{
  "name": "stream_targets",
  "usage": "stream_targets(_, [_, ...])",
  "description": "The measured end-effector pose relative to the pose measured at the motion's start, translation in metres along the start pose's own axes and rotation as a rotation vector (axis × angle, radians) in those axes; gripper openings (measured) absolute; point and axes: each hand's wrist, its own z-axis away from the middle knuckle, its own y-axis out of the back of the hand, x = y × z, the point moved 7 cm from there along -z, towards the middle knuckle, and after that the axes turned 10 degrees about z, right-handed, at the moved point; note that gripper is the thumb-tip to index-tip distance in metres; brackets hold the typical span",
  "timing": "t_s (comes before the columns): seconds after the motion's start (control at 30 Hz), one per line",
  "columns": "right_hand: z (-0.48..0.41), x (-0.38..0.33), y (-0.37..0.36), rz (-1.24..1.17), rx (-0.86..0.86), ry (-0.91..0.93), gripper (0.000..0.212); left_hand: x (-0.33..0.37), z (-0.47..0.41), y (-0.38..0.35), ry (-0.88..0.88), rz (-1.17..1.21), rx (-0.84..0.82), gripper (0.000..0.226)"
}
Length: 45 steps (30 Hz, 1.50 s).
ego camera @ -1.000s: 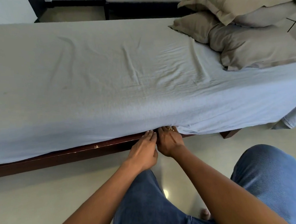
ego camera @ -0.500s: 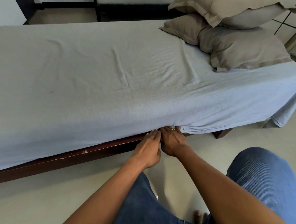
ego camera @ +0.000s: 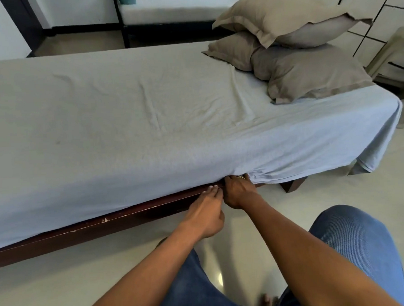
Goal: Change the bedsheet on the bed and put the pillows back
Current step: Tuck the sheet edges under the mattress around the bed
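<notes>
A pale blue bedsheet (ego camera: 129,124) covers the mattress, with light wrinkles near the middle. Its near side lies tucked along the dark wooden bed frame (ego camera: 88,231); toward the right corner it hangs loose (ego camera: 369,158). My right hand (ego camera: 239,191) is at the sheet's lower edge, its fingers curled under the cloth and hidden. My left hand (ego camera: 207,211) lies beside it, fingers straight, tips resting on the frame rail just below the sheet. A stack of taupe pillows (ego camera: 307,74) sits at the bed's right end, the top pillow (ego camera: 283,17) lying across the others.
I crouch on a pale tiled floor (ego camera: 51,289), my knee in blue jeans (ego camera: 356,250) at lower right. A bed leg (ego camera: 294,184) stands by the hanging corner. A beige plastic stool (ego camera: 397,58) is past the bed's right end. Another mattress (ego camera: 177,11) lies behind.
My left hand has drawn back a little from the sheet's edge onto the frame rail. My right hand stays under the edge. The view has lifted and shifted, showing more of the bed's right end.
</notes>
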Motion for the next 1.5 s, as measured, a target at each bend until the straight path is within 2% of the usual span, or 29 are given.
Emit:
stream_targets(0.07, [0.004,0.005,0.003,0.004,0.025,0.034,0.051,0.004,-0.014,0.003,-0.017,-0.002,-0.02,0.072])
stream_targets(0.2, [0.038,0.004,0.01,-0.13,0.089,0.066,0.071,0.004,-0.049,0.003,-0.004,0.064,-0.078,0.07])
stream_targets(0.33, [0.043,0.023,0.009,-0.181,0.239,0.036,0.08,-0.002,-0.066,-0.013,0.041,0.103,-0.078,0.068])
stream_targets(0.43, [0.016,0.038,0.006,-0.119,0.29,0.028,0.067,-0.001,-0.057,-0.019,0.05,0.085,-0.039,0.075])
stream_targets(0.5, [0.001,0.036,-0.001,-0.084,0.275,0.021,0.051,0.003,-0.049,-0.018,0.036,0.08,-0.002,0.069])
stream_targets(0.57, [-0.003,0.036,-0.004,-0.007,0.222,-0.012,0.045,0.008,-0.049,-0.02,-0.001,0.088,0.011,0.068])
stream_targets(0.63, [0.002,0.035,-0.002,0.06,0.193,-0.009,0.057,0.01,-0.056,-0.019,-0.04,0.07,0.002,0.073])
stream_targets(0.73, [0.02,0.03,0.003,-0.02,0.133,0.023,0.079,0.007,-0.074,-0.019,-0.062,0.062,-0.033,0.08])
stream_targets(0.8, [0.033,0.034,0.0,-0.054,0.155,0.019,0.08,0.008,-0.082,-0.021,-0.039,0.061,-0.044,0.08])
stream_targets(0.9, [0.022,0.051,-0.008,-0.009,0.084,-0.026,0.08,0.012,-0.077,-0.026,-0.004,0.022,-0.038,0.085])
stream_targets(1.03, [-0.013,0.058,0.0,0.021,0.045,-0.064,0.056,0.028,-0.047,-0.032,-0.045,0.001,-0.025,0.076])
stream_targets(1.13, [-0.006,0.057,0.0,0.057,0.025,-0.034,0.066,0.03,-0.05,-0.026,-0.095,-0.009,-0.02,0.075])
stream_targets(1.2, [0.012,0.056,0.009,-0.019,0.112,-0.013,0.067,0.021,-0.07,-0.021,-0.06,0.005,-0.053,0.074])
stream_targets(1.27, [0.035,0.055,0.02,-0.105,0.292,-0.014,0.059,0.016,-0.087,-0.023,0.005,0.057,-0.103,0.067])
stream_targets(1.33, [0.05,0.061,0.017,-0.154,0.402,-0.053,0.065,0.02,-0.096,-0.026,0.049,0.053,-0.119,0.057])
stream_targets(1.4, [0.041,0.076,0.005,-0.155,0.321,-0.098,0.076,0.028,-0.095,-0.032,0.069,-0.009,-0.108,0.065])
stream_targets(1.5, [0.013,0.095,-0.01,-0.09,0.125,-0.121,0.074,0.04,-0.073,-0.041,0.036,-0.116,-0.084,0.08])
